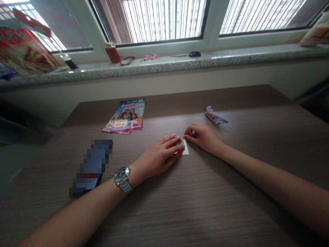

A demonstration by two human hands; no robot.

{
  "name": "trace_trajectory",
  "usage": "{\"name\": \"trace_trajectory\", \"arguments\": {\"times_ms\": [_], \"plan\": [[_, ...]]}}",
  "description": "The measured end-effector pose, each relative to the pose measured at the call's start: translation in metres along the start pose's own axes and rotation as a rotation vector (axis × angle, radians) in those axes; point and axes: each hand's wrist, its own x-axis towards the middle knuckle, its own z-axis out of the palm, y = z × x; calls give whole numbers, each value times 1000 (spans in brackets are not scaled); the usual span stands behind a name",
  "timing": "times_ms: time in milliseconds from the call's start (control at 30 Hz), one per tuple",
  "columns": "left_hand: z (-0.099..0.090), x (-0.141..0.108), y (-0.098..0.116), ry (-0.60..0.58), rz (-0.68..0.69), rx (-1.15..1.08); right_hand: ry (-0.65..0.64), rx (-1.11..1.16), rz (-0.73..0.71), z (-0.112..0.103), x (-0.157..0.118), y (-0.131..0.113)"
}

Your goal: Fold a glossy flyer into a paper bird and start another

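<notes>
A small piece of printed paper (185,151), orange and white and apparently folded, lies on the wooden table (205,206). Across it rests my left hand (160,154), its fingers stretched out flat and covering much of the paper. At the paper's upper right corner, the thumb and index finger of my right hand (203,136) come together in a pinch. A wristwatch (122,176) with a metal band is on my left wrist. Beyond my right hand sits a folded paper shape (213,116) in blue and pink, with one pointed end.
Several printed flyers (130,116) are stacked at the back left. A dark, pixelated flat object (94,164) lies left of my left forearm. Along the granite windowsill (164,65) stand a red container (112,54), scissors (194,54) and a large colourful package (23,51).
</notes>
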Motion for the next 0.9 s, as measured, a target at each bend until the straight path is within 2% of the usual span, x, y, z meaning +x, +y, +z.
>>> {"name": "trace_trajectory", "arguments": {"times_ms": [233,467,700,900], "plan": [[-1,5,-3,-35,-45,-44,4,-23,-58,-1,7,7],[-2,16,-10,-9,-62,-99,24,-36,-113,-4,10,15],[8,41,-22,89,-90,-35,49,-46,-111,-9,16,24],[11,41,-22,142,-102,-44,26,-9,-120,-10,17,26]]}}
